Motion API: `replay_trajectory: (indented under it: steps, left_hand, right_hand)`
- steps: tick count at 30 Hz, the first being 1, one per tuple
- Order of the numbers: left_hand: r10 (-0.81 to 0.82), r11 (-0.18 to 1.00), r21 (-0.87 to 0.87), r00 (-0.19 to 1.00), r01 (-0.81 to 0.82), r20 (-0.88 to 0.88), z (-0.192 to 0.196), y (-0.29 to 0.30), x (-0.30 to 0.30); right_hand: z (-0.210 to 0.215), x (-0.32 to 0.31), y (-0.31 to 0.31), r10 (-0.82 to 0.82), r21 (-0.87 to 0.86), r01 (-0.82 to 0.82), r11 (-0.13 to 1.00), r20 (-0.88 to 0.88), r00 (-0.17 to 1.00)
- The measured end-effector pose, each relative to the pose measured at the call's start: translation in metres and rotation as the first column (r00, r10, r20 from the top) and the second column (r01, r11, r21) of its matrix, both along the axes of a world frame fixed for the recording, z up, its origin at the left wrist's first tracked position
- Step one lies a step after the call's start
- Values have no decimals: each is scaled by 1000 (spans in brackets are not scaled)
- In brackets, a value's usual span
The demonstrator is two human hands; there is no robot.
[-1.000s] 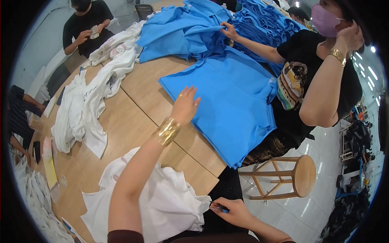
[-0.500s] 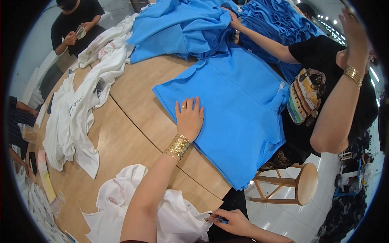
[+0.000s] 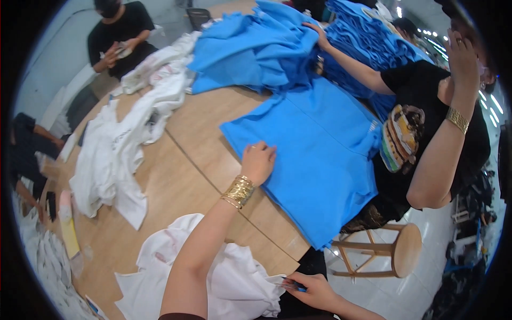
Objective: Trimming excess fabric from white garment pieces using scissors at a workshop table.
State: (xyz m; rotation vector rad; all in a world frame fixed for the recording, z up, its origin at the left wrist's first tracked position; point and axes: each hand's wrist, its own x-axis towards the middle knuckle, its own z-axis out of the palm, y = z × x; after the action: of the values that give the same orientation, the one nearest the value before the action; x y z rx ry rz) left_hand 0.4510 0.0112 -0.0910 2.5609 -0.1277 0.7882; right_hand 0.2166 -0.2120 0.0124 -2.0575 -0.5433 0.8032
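Blue shorts (image 3: 314, 154) lie spread over the table's right edge, with a seam down the middle and small white print near one side. My left hand (image 3: 259, 164), gold bangles at its wrist, is on their near left edge, fingers bent down against the cloth. My right hand (image 3: 314, 290) grips small thread snips (image 3: 295, 286) with a blue part showing. Their tip is beside a white garment (image 3: 234, 280) bunched under my left forearm. Most of the snips is hidden by my fingers.
A blue garment pile (image 3: 250, 48) covers the far table (image 3: 197, 144), with a co-worker's hand (image 3: 318, 34) on it. White garments (image 3: 106, 170) lie along the left. A wooden stool (image 3: 408, 249) stands at right. Another person (image 3: 120, 40) handles something small at far left.
My left hand's fingers have gone from stretched out to bent on the blue shorts. The view has shifted slightly. My right hand keeps the snips beside the white garment.
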Motion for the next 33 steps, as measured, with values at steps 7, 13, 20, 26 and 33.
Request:
replay_trajectory:
  steps: [7,13,20,26,33]
  left_hand:
    - [-580,725,-591,777,355,-245,90,12,-135]
    - [-561,673,-738,689,57,-458,95,30,-294]
    - [-316,859,-511,824,38,-470,56,-29,-374]
    - [-242,895,-443,887,49,-393,53,-49,-375]
    - [-282,868,-497,837,15,-468,35,-46,-370]
  right_hand:
    - [23,-25,-6,-178,38,174,984,114,978]
    - [27,-47,-4,-152,147,124,981,198,968]
    - [34,-60,7,-29,172,-8,985,210,977]
    - [41,-64,10,47,67,-64,996,225,973]
    - [32,-69,-4,-21,69,0,998,297,955]
